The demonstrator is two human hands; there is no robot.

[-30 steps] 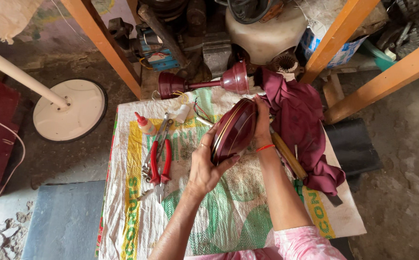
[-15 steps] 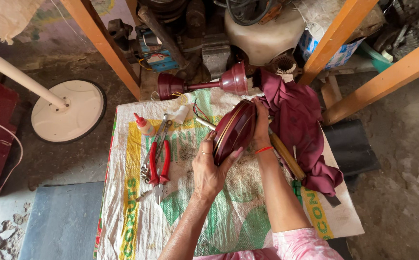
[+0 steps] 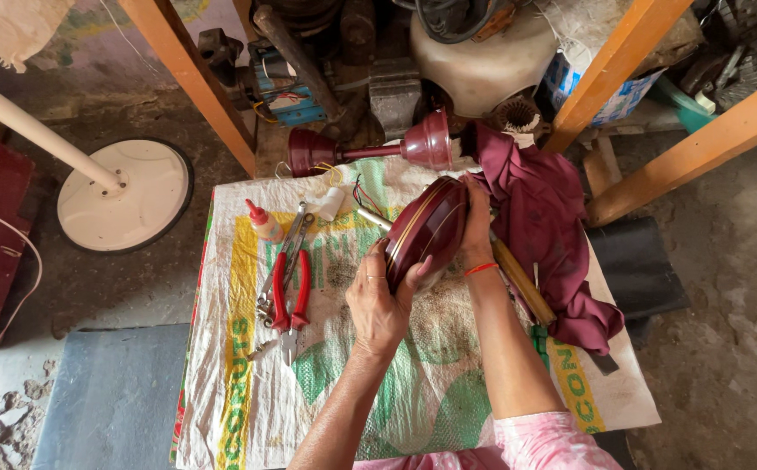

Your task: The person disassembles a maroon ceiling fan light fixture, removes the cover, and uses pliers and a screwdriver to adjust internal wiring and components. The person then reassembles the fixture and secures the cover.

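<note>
Little has shifted since a second ago: both hands keep their grip on the round maroon metal fan-motor housing [image 3: 426, 228], which is tilted a touch more on edge than before, still held just above the counter [image 3: 248, 409] covered by a white woven sack with green and yellow print.

The left hand [image 3: 380, 300] cups the housing's lower rim at 7 o'clock, its fingers [image 3: 377, 261] clamped around the edge with the thumb pressed on the domed face. The right hand [image 3: 476, 228] holds the opposite side at 3 o'clock, fingers closed over the upper rim, a red thread on the wrist.

At 9 o'clock from the housing lie red-handled pliers [image 3: 290, 296] beside a grey metal tool, and a small white bottle with a red cap [image 3: 264, 222] sits farther toward 10 o'clock. A maroon down-rod with two cup-shaped covers [image 3: 370, 150] lies at 12 o'clock, at the counter's far edge. A crumpled maroon cloth [image 3: 548, 235] is heaped at 3 o'clock, touching a wooden-handled tool [image 3: 525, 283].
</note>
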